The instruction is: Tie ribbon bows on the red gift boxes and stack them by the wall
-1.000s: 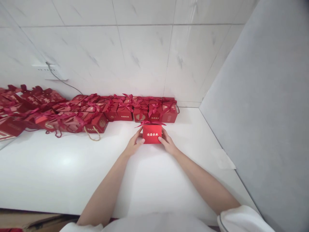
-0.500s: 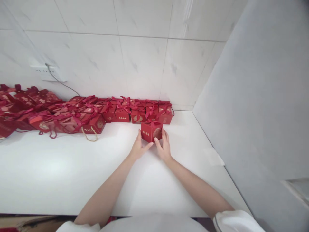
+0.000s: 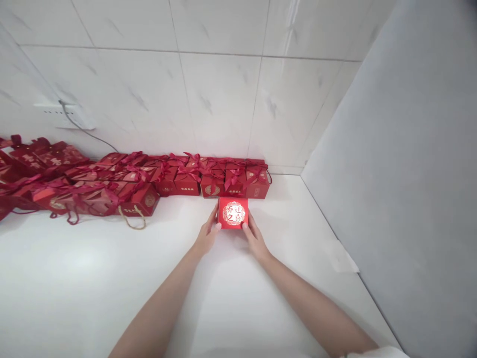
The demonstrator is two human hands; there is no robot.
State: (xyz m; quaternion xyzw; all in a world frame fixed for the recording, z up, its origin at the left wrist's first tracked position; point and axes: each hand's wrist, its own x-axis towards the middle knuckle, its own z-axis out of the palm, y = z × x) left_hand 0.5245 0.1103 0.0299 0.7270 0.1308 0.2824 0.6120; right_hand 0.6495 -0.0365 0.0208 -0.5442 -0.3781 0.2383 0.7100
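Between my two hands is a red gift box (image 3: 233, 213), one face with a round gold emblem and characters turned up toward me. My left hand (image 3: 207, 234) grips its left side, thumb at the lower left corner. On the opposite side my right hand (image 3: 255, 236) holds it, thumb at the lower right corner; the other fingers of both hands are partly hidden behind the box. Just behind it stands a row of similar red gift boxes (image 3: 188, 183) tied with dark red ribbon bows.
More red boxes (image 3: 59, 156) are heaped at the left, one with a gold cord handle (image 3: 133, 221). All stand on a white table (image 3: 93, 278) against a tiled wall (image 3: 219, 99). A cable (image 3: 89, 133) runs from a wall socket. A grey panel (image 3: 410, 174) borders the right side.
The box has been turned and tilted between my hands: two sides and the ribbon on top showed before, now the emblem face points at me. The camera view has shifted slightly.
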